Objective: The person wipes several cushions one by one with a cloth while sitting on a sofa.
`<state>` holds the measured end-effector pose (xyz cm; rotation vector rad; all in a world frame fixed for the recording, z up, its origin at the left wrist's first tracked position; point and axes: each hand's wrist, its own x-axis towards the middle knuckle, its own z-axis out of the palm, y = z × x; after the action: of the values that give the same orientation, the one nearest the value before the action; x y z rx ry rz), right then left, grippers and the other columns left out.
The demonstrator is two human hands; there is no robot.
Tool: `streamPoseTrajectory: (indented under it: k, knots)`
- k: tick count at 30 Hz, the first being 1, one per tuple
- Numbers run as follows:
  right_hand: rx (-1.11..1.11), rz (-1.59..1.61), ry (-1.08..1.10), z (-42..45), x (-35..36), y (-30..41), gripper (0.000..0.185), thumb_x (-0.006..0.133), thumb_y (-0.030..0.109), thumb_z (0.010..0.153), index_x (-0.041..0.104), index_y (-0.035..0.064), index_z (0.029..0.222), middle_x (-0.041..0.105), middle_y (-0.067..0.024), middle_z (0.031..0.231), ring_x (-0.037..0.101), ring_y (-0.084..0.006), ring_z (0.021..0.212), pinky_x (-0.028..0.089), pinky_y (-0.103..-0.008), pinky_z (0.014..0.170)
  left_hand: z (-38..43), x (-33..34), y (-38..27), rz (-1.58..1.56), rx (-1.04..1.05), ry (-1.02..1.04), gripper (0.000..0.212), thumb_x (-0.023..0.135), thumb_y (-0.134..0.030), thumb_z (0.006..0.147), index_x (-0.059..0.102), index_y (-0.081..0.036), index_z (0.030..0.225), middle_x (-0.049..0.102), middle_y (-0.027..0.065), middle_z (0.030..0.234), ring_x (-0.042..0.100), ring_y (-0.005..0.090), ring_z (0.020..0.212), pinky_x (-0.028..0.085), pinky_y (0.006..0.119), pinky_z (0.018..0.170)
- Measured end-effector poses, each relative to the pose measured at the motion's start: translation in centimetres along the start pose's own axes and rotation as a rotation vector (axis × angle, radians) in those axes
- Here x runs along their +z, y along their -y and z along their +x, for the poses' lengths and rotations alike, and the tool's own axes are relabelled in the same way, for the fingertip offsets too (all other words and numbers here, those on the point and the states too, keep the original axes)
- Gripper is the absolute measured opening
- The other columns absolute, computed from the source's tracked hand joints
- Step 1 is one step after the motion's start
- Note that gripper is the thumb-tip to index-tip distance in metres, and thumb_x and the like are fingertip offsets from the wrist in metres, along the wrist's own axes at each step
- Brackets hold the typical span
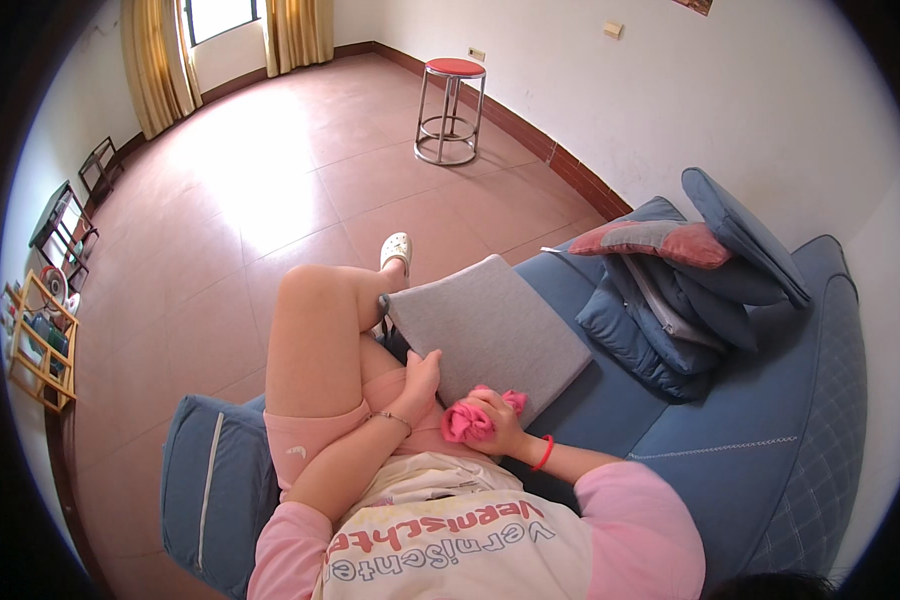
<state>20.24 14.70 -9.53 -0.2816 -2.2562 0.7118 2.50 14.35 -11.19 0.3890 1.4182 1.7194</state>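
A flat grey fabric-covered panel leans across my lap and the blue sofa. My left hand rests at the panel's near left edge, thumb on the top face; its other fingers are hidden beneath, so how firmly it grips cannot be told. In my right hand is a bunched pink cloth, held just above the panel's near corner. Part of the cloth sticks out past the fingers on the far side.
Blue cushions lie piled on the sofa at right, a red and grey pillow on top. A blue armrest is at lower left. Farther off stand a red-topped metal stool and, at far left, a wooden rack.
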Motion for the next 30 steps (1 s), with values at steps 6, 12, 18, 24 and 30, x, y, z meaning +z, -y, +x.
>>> streamPoseTrajectory:
  k: [6,12,18,24,30]
  knots:
    - [-0.051,-0.002,0.245,-5.7,-3.0,-1.6,0.058,0.075,0.025,0.062,0.049,0.0074,0.110,0.047,-0.0150,0.109,0.052,-0.0332,0.097,0.045,-0.0394,0.080,0.1,0.0,0.4,0.034,-0.014,0.019,0.038,0.053,-0.010,0.080,0.039,0.002,0.114,0.052,0.0136,0.110,0.049,0.0215,0.099,0.038,0.032,0.087]
    - [-0.415,-0.213,0.754,-7.6,-7.9,-6.4,0.051,0.070,0.027,0.062,0.052,0.0166,0.108,0.048,-0.0115,0.105,0.053,-0.0302,0.088,0.047,-0.0387,0.073,0.3,-0.2,0.6,0.088,0.002,0.021,0.039,0.052,-0.011,0.080,0.039,0.003,0.114,0.052,0.0139,0.110,0.049,0.0224,0.100,0.038,0.032,0.087]
    - [-0.037,-0.424,0.654,-7.9,-13.6,-11.7,0.054,0.073,0.032,0.061,0.053,0.0174,0.109,0.051,-0.0098,0.104,0.054,-0.0292,0.091,0.048,-0.0383,0.075,-0.1,0.1,-0.4,0.119,-0.044,0.015,0.037,0.052,-0.012,0.081,0.039,0.003,0.113,0.052,0.0138,0.110,0.049,0.0226,0.100,0.039,0.032,0.086]
    - [0.602,-0.659,0.437,-4.5,-18.8,-14.4,0.054,0.067,0.034,0.062,0.051,0.0125,0.109,0.052,-0.0149,0.102,0.055,-0.0363,0.092,0.046,-0.0437,0.081,-0.5,0.0,-0.8,0.088,-0.087,0.001,0.039,0.053,-0.011,0.080,0.038,0.003,0.113,0.051,0.0143,0.111,0.048,0.0226,0.101,0.039,0.033,0.087]
    - [1.006,-0.897,-0.132,-0.7,-15.1,-18.6,0.054,0.062,0.032,0.069,0.044,0.0116,0.115,0.051,-0.0189,0.102,0.056,-0.0397,0.092,0.047,-0.0452,0.080,-0.5,0.4,-0.9,0.111,-0.110,0.006,0.042,0.055,-0.010,0.080,0.037,0.004,0.115,0.051,0.0148,0.112,0.048,0.0233,0.101,0.038,0.032,0.087]
